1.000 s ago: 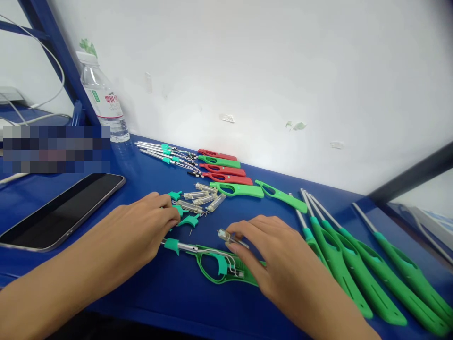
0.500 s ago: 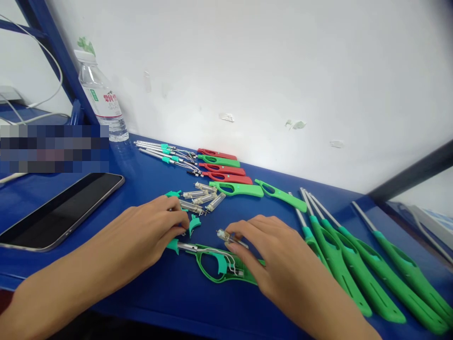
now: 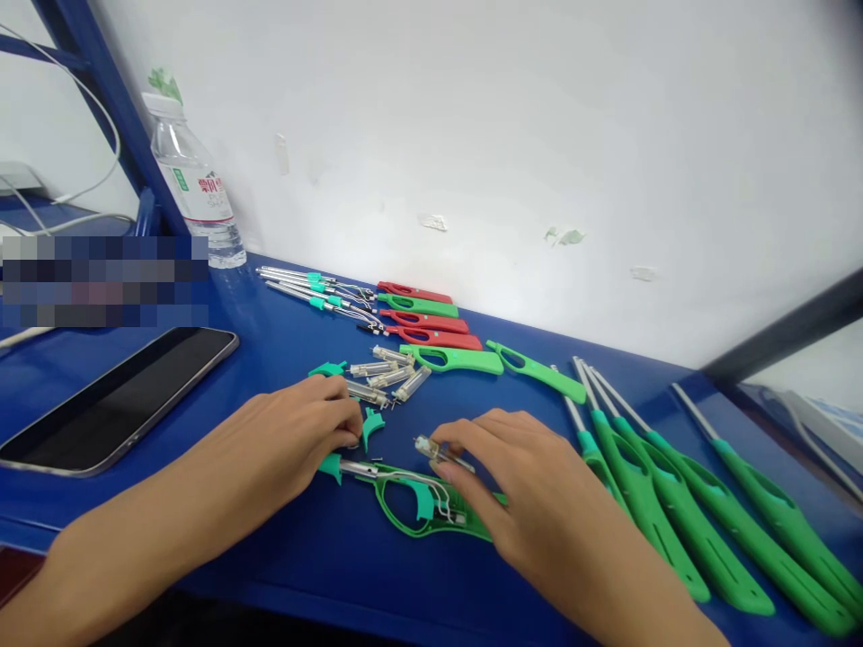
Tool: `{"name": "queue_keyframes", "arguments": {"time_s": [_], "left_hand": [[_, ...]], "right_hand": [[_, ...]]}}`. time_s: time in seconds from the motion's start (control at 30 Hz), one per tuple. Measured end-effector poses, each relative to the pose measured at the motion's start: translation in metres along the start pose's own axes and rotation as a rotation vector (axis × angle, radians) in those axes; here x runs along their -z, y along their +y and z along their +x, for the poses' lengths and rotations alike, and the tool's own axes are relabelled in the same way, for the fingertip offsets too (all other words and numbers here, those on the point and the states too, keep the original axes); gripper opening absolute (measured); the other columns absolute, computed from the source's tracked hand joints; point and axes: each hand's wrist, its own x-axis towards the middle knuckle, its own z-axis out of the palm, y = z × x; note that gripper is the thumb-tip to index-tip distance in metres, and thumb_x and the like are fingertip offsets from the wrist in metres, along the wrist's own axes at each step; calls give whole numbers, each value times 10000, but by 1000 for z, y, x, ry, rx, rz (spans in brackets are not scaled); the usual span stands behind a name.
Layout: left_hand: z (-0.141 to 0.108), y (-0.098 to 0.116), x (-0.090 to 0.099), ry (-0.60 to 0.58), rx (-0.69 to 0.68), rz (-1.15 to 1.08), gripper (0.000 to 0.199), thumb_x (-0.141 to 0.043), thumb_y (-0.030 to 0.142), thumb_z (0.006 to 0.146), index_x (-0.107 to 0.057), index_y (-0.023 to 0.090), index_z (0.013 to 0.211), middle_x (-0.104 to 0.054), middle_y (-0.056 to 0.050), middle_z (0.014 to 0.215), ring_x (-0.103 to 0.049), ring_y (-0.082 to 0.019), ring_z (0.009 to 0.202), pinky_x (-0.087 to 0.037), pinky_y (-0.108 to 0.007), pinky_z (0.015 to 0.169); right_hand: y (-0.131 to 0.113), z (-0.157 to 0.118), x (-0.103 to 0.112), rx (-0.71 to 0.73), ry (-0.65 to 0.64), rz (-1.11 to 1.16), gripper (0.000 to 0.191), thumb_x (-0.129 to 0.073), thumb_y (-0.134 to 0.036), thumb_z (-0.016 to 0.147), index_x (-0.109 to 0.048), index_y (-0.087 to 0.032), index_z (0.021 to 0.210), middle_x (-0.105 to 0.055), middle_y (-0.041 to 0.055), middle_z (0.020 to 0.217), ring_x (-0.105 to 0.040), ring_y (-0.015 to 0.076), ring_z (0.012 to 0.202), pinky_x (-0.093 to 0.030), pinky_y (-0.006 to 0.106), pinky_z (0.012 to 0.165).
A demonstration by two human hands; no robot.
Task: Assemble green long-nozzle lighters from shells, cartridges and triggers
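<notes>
My right hand (image 3: 502, 467) pinches a small clear lighter fuel tank (image 3: 426, 445) with a pale valve end, just above an opened green lighter half-shell (image 3: 397, 519). In that shell lie white wires, a teal trigger (image 3: 423, 500) and a metal tube (image 3: 357, 468) with a teal collar. My left hand (image 3: 316, 418) is closed at the fingertips, low over the table beside a curved teal trigger piece (image 3: 371, 426); what its fingers hold, if anything, is hidden. A tiny metal pin (image 3: 376, 459) lies near those fingertips. Several more clear fuel tanks (image 3: 387, 373) form a loose pile behind.
Red and green handle shells (image 3: 431, 338) line up near the wall, beside metal tubes with wires (image 3: 303, 289). Several assembled green lighters (image 3: 680, 485) lie at right. A phone (image 3: 121, 395) and a water bottle (image 3: 199, 189) occupy the left of the blue table (image 3: 270, 584).
My left hand has shifted very slightly, and a tiny metal pin now shows on the table by its fingertips. My right hand keeps the fuel tank in nearly the same place.
</notes>
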Motion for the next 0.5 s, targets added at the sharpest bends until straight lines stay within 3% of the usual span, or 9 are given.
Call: {"name": "queue_keyframes", "arguments": {"time_s": [0.27,0.5], "left_hand": [[-2,-1,0,-3,-20,32,287,-566,106,1026,-756,319,1006,-751,-20,1103,-709,-247,1070,-467,-352,768],[6,12,5,22,17,2,219,-619,156,1039,-731,280,898,-723,-11,987,-717,-220,934,-472,-321,729]], "right_hand": [[1,-1,-2,11,13,-7,126,-703,-159,1076,-772,-226,1156,-827,20,1014,-763,275,884,-537,466,832],[1,-2,-1,9,7,-13,130,-689,-173,1090,-769,-234,1174,-830,24,1045,-765,276,904,-538,470,852]]}}
